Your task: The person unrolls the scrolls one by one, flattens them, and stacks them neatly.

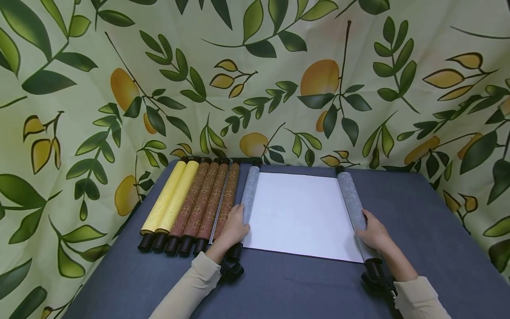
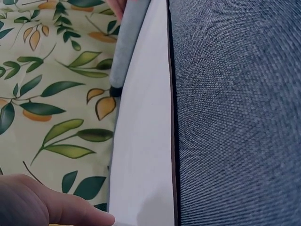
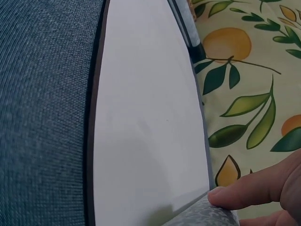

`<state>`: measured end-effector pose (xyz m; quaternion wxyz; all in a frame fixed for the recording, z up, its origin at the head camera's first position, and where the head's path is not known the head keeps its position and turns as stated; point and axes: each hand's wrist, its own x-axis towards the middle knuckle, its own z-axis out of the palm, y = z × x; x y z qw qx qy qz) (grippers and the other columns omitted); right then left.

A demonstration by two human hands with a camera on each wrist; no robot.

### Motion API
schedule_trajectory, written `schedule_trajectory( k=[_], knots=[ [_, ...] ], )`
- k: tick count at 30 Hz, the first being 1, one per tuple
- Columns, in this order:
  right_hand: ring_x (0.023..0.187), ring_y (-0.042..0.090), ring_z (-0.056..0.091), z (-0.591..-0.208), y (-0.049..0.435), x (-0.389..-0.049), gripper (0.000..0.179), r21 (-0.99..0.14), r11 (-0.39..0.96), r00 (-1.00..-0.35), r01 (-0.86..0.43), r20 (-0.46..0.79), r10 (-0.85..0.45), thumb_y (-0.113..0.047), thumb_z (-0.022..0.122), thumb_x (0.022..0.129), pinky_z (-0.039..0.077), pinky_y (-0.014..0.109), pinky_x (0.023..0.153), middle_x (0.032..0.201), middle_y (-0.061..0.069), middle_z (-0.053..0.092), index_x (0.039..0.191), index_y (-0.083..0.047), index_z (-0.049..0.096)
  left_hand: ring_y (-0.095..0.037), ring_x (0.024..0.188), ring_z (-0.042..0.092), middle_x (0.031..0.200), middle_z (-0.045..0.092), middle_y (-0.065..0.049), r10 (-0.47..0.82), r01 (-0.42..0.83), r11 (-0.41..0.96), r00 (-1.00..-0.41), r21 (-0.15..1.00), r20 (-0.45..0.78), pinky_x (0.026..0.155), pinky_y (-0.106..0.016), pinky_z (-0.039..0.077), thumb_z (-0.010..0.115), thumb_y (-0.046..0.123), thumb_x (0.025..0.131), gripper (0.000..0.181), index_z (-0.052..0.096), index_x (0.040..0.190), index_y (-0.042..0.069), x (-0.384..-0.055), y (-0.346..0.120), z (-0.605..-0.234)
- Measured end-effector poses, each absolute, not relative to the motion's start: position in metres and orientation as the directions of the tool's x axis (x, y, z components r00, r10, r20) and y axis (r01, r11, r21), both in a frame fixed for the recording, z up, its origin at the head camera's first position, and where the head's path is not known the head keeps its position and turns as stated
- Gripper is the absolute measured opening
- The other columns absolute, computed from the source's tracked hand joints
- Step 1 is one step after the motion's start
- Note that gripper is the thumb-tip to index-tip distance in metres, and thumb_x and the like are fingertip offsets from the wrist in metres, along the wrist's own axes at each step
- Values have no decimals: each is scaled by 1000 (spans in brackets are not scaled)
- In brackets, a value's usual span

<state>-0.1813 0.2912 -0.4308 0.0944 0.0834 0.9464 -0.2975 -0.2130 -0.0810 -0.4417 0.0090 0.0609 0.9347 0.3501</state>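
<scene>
A hanging scroll lies partly unrolled on the table, its blank white sheet [image 1: 300, 212] spread between two grey patterned rolls with black end knobs. My left hand [image 1: 234, 227] holds the left roll [image 1: 251, 184] near its lower half. Gripping the right roll [image 1: 350, 192] from its outer side is my right hand [image 1: 375, 231]. In the right wrist view, the thumb [image 3: 254, 188] rests on the grey roll [image 3: 207, 214], with other fingers partly visible below. The left wrist view shows a thumb [image 2: 61, 207] at the sheet's edge; the rest of that hand is out of frame.
Left of the open scroll, rolled scrolls lie side by side: two yellow ones [image 1: 179, 195] and several brown patterned ones [image 1: 203, 199], all with black knobs. A blue-grey cloth [image 1: 299, 288] covers the table. Leaf-and-fruit printed fabric [image 1: 279, 88] hangs behind and at the sides.
</scene>
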Motion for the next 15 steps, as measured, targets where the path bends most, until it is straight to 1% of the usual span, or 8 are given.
schedule_trajectory(
  k=[7, 15],
  knots=[
    [130, 61, 26, -428, 294, -180, 78, -552, 803, -965, 224, -241, 103, -7, 52, 87, 33, 66, 105, 144, 47, 18, 145, 20, 8, -50, 130, 42, 138, 42, -36, 115, 118, 746, -992, 656, 48, 106, -58, 39, 62, -3, 80, 63, 40, 137, -16, -214, -83, -443],
    [128, 60, 29, -429, 298, -178, 77, -556, 806, -973, 204, -209, 102, -4, 49, 83, 35, 65, 102, 143, 47, 21, 144, 21, 10, -51, 131, 43, 141, 42, -38, 136, 133, 739, -990, 661, 47, 107, -58, 39, 60, -4, 82, 62, 36, 138, -18, -213, -86, -442]
  ],
)
